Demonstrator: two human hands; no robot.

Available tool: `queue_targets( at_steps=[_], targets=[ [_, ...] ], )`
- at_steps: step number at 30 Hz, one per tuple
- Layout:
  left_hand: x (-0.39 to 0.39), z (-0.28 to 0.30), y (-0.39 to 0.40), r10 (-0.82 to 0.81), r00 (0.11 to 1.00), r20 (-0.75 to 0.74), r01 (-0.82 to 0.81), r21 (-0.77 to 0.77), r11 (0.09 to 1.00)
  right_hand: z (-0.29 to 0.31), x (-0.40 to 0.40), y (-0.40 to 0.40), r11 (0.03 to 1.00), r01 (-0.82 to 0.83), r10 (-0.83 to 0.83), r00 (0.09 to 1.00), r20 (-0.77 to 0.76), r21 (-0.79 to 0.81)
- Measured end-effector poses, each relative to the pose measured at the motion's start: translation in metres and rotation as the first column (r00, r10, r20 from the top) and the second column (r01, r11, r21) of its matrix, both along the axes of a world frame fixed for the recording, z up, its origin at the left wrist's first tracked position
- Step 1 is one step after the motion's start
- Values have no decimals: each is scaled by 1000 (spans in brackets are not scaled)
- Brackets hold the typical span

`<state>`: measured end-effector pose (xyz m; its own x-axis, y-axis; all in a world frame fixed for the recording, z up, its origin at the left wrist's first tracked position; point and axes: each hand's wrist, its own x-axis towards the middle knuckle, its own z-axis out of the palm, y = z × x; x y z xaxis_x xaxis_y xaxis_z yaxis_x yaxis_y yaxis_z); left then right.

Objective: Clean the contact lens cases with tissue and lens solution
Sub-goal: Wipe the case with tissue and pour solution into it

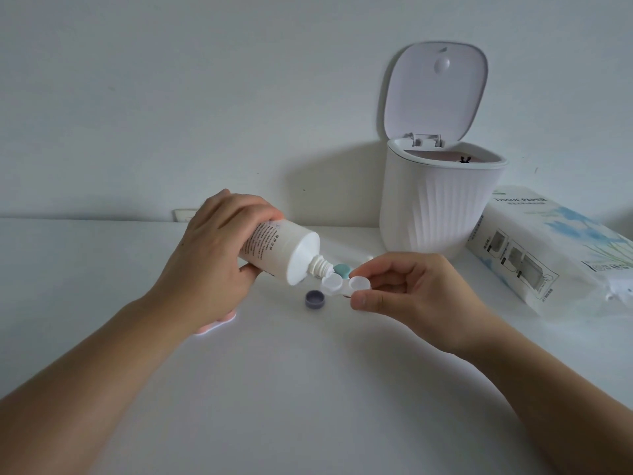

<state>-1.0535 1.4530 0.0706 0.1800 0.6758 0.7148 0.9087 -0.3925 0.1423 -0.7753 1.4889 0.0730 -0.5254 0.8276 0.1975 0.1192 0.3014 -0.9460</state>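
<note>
My left hand (214, 248) grips a white lens solution bottle (282, 250), tilted with its uncapped nozzle pointing down and right. The nozzle tip sits just over the left well of a white contact lens case (346, 284), both wells uncapped. My right hand (407, 291) pinches the case by its right end, a little above the table. A purple-grey cap (315, 299) lies on the table just below the bottle. A teal cap (341, 269) lies behind the case. A pink object (215, 323) shows partly under my left wrist.
A white ribbed bin (442, 204) stands at the back right with its lid (435, 90) flipped up. A pack of tissue paper (555, 255) lies right of it, reaching the frame's edge. The white table (308, 389) meets a pale wall behind.
</note>
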Motion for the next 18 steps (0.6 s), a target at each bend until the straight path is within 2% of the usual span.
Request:
queue_targets(
  at_steps=[18],
  targets=[
    [6,2,0,26,998,-57,-23,42,999,-2,-2,0,1000,-10,10,1000,11,3]
  ],
)
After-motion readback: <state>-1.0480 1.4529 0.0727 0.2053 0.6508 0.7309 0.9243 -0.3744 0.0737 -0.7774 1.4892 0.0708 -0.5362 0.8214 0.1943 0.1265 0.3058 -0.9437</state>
